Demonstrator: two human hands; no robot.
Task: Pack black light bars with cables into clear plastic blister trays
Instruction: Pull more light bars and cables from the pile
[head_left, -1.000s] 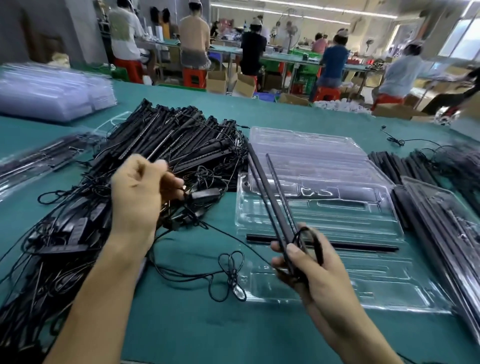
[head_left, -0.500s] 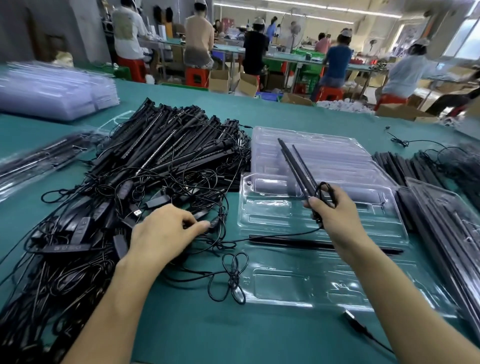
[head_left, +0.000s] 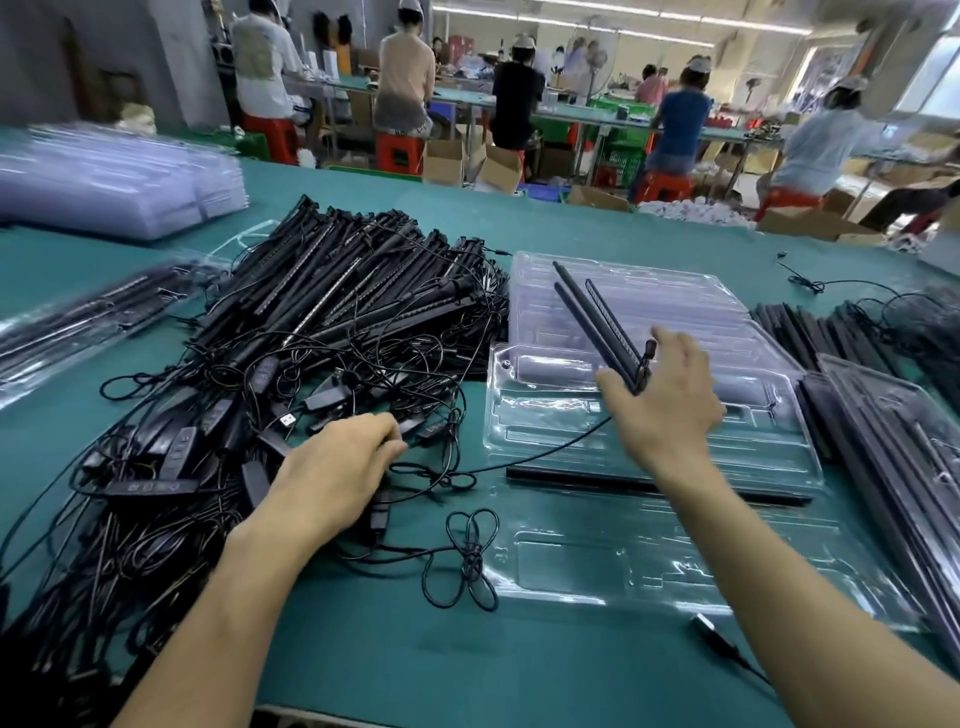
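head view: the right hand grasps two black light bars by their near ends, thumb pressed against them. the bars are raised and angled away above the open clear blister tray. one further light bar lies crosswise in the tray. a cable runs from under the right hand toward the left hand. the left hand lies with bent fingers on the tangled pile of bars and cables, left of the tray on the green table. whether it grasps anything cannot be told.
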